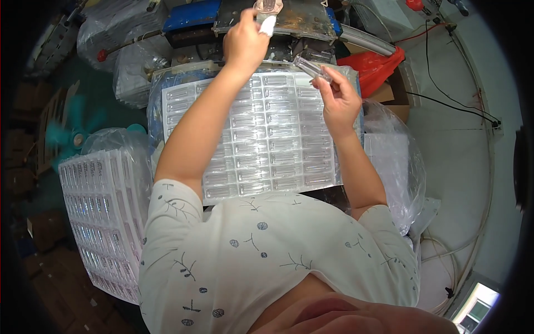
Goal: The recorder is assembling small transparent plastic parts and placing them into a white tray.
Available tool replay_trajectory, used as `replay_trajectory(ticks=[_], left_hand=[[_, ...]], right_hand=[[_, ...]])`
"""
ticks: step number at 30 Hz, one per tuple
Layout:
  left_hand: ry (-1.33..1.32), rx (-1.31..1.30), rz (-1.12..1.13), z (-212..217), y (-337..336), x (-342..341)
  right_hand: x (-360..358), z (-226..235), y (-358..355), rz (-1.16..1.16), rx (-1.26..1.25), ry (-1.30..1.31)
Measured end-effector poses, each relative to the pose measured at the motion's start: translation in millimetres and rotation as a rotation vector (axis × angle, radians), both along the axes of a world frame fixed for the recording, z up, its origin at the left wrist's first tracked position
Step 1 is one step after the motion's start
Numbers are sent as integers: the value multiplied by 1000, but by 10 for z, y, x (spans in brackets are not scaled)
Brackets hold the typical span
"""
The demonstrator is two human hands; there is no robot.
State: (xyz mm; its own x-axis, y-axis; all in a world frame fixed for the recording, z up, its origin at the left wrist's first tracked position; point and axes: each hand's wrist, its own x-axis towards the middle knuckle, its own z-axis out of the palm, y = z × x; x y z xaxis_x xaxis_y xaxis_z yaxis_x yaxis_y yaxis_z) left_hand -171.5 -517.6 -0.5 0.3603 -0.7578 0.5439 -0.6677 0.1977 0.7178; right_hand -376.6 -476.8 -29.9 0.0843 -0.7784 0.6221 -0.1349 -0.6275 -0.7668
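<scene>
My right hand (340, 103) holds a clear plastic tube (311, 68) between thumb and fingers, tilted up to the left above the far right of a tray. My left hand (243, 47) reaches to the front of a workbench machine (305, 21), with a white cover (268, 26) on one digit. Its fingers look apart, one blurred, and nothing shows between them. Just beyond them sits a round pinkish holder (269, 6) with a clear piece in it. Below my arms lies the white tray (298, 146), filled with rows of clear tubes and partly hidden by my left forearm.
Stacked trays of clear tubes (100, 206) stand on the left, near a teal fan (78, 136). Plastic-wrapped stacks (125, 22) are at the far left. A red bag (370, 69) hangs on the right, above a carton (397, 100). Cables (445, 92) run along the right wall.
</scene>
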Motion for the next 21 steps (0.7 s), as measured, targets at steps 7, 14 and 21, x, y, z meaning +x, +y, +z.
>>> replay_trajectory(ticks=[7,14,21], left_hand=[[-306,-60,198,219,-321,31],[-42,-55,22,-305,1030,133],[112,105,-87,-741,1324,157]], right_hand=[[427,306,-625,-44,-125,-89],[1106,433,-1148,-411,-840,516],[1028,566,-1086,-185,-399,784]])
